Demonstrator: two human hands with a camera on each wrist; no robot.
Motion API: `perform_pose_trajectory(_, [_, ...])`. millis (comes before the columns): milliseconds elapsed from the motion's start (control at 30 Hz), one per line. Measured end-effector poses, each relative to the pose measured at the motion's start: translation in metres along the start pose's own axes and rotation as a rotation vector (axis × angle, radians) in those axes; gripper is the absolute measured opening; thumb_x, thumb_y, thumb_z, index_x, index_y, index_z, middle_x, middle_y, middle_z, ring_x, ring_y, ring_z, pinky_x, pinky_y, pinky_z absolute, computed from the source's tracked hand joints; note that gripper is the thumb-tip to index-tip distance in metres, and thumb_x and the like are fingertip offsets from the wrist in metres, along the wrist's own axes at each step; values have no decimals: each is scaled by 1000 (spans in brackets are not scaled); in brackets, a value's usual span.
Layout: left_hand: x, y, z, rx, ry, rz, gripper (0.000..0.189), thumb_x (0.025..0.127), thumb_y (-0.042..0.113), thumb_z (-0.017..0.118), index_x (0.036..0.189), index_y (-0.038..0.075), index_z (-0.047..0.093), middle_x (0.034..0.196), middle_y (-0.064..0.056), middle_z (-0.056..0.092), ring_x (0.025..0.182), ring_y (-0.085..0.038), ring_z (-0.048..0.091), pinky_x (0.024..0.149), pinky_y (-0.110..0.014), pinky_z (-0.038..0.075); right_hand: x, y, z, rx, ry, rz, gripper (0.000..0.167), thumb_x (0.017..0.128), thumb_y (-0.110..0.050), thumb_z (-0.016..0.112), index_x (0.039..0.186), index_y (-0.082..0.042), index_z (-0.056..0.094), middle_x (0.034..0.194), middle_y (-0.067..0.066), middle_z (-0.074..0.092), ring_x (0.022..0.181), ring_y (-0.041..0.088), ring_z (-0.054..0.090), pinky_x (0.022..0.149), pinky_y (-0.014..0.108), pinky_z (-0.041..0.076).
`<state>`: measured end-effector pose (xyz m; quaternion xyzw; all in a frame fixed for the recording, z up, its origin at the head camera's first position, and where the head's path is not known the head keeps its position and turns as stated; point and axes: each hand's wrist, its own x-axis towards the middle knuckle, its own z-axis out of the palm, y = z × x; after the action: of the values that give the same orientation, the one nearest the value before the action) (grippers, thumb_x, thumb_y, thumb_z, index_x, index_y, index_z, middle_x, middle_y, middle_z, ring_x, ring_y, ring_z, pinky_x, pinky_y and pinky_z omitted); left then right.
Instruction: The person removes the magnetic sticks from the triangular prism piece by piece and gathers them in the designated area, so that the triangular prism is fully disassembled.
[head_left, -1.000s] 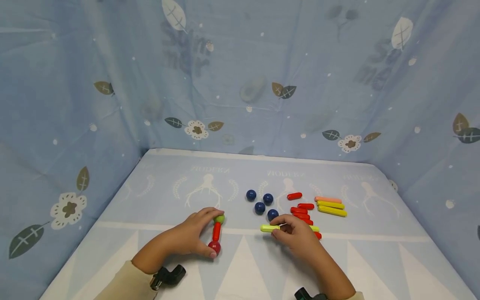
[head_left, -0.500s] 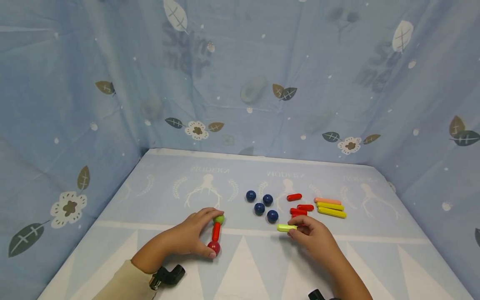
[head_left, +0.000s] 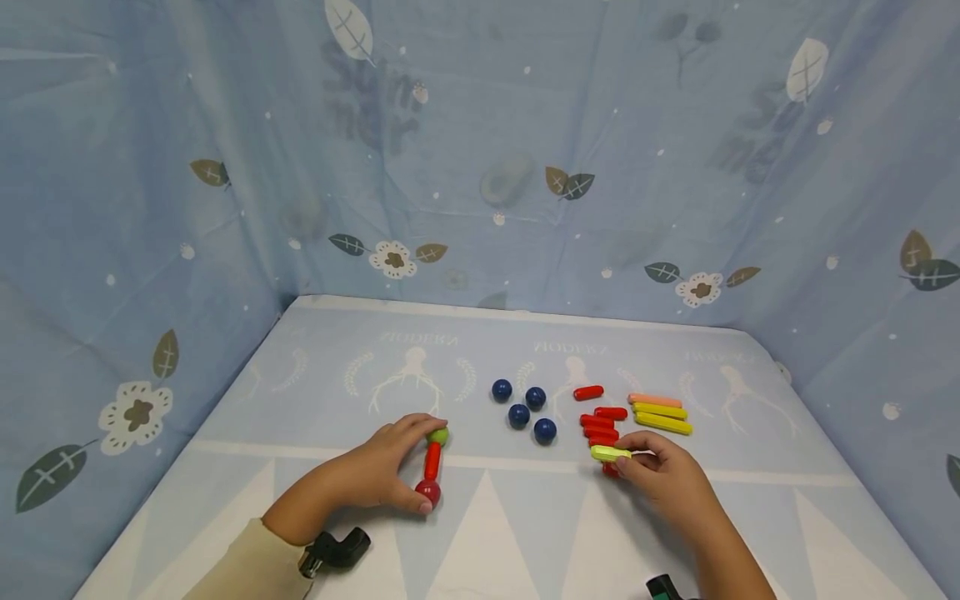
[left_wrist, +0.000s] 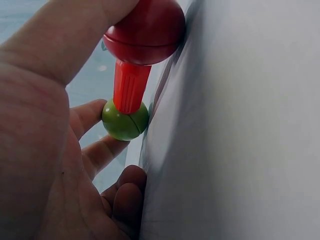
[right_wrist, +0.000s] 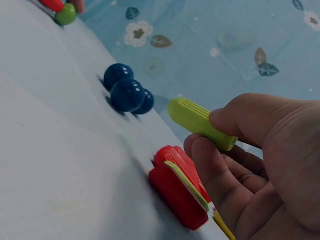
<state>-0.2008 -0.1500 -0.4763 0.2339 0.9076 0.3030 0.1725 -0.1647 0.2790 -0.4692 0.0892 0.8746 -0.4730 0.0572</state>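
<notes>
My left hand point(head_left: 367, 475) holds a red rod with a ball at each end point(head_left: 432, 463) by its ends, low at the table. In the left wrist view, the thumb lies on the dark red ball point(left_wrist: 146, 34) and fingers touch the green ball point(left_wrist: 124, 120). My right hand point(head_left: 667, 479) pinches a short yellow-green ribbed stick point(right_wrist: 200, 121) between thumb and fingers, held above red sticks. Several red sticks point(head_left: 597, 422) lie just left of that hand; one point(head_left: 611, 470) sits partly under it.
Several dark blue balls point(head_left: 519, 416) rest mid-table between the hands. Two yellow sticks point(head_left: 663, 422) and an orange-pink stick point(head_left: 655, 400) lie beyond the right hand. A thin yellow-green strip point(right_wrist: 187, 186) shows against the red sticks. Patterned blue cloth point(head_left: 495, 167) surrounds the table.
Holding the yellow-green stick, my right hand has moved to the right, away from the blue balls, uncovering red sticks. My left hand and its ball-ended rod have stayed in place.
</notes>
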Motion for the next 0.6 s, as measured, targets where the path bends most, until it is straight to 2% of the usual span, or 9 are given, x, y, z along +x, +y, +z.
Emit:
perform_pose_trajectory(267, [1,1,1,-3,4,-2,108,72,55,92,161,33,36,169,-3,28,149,-38,33,112,-73,38,0,10,-12,-71,-10,42,28,97,-26,76,122,-13,70,128,9,65,98,18,67,81,27,60])
perform_pose_trajectory(433, [0,1,1,8,8,3,108,73,56,92,162,33,35,169,-2,28,149,-38,33,112,-72,38,1,14,-15,-99,-15,66,28,96,-24,76,120,-12,70,122,8,67,95,18,65,84,32,60])
perform_pose_trajectory(600, [1,2,1,11,6,-7,108,72,56,92,162,33,35,168,-2,29,148,-37,34,112,-72,39,1,18,-15,-80,-34,78,28,96,-23,76,119,-9,69,115,8,68,90,18,65,81,30,60])
